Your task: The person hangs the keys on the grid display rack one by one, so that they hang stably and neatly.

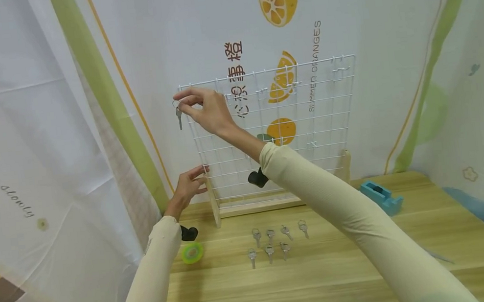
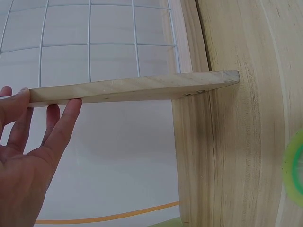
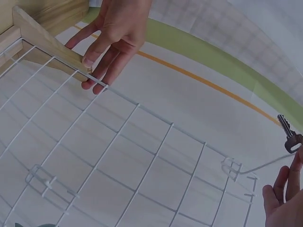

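Note:
My right hand [image 1: 207,110] is at the upper left corner of a white wire grid [image 1: 303,64], pinching a silver key [image 1: 179,118] with a ring at its head. The key's blade points down. In the right wrist view, a white hook [image 3: 265,164] sticks out from the grid and reaches to the key's head [image 3: 292,143], beside my fingertips [image 3: 281,177]. Lower down, my left hand [image 1: 187,188] grips the top end of the stand's left wooden upright [image 2: 118,89], thumb on one side and fingers on the other.
Several keys [image 1: 269,251] lie in two rows on the wooden table before the stand. A green-yellow tape roll [image 1: 192,252] lies at the left, and a blue tape dispenser [image 1: 381,198] stands right. More white hooks [image 1: 340,68] hang on the grid. Printed curtains surround the table.

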Tool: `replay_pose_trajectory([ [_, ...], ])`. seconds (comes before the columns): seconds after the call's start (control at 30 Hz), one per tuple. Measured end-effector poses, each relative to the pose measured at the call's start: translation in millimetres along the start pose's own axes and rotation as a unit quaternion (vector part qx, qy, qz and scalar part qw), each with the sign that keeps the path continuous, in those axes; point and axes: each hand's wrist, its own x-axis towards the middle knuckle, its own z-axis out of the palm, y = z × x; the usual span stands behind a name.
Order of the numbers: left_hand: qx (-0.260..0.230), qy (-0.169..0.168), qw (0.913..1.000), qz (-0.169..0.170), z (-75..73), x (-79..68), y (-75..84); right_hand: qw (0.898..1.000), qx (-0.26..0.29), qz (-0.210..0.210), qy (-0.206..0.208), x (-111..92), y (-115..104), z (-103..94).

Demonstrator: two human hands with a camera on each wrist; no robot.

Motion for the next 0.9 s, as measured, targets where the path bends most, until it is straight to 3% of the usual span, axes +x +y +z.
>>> replay_pose_trajectory([
  [0.43, 0.006, 0.005, 1.0, -0.001, -0.3, 0.7, -1.1, 0.999, -0.013, 0.036, -0.01, 5.1, 0.2, -2.2],
  [0.67, 0.0, 0.004, 1.0, -0.001, 0.9, 1.0, -1.3, 0.999, -0.028, 0.035, 0.001, 4.0, 7.8, 2.3],
  [0.9, 0.0, 0.002, 1.0, 0.001, 2.2, 0.7, 0.2, 0.998, -0.047, 0.035, -0.012, 1.1, 11.7, 5.8],
])
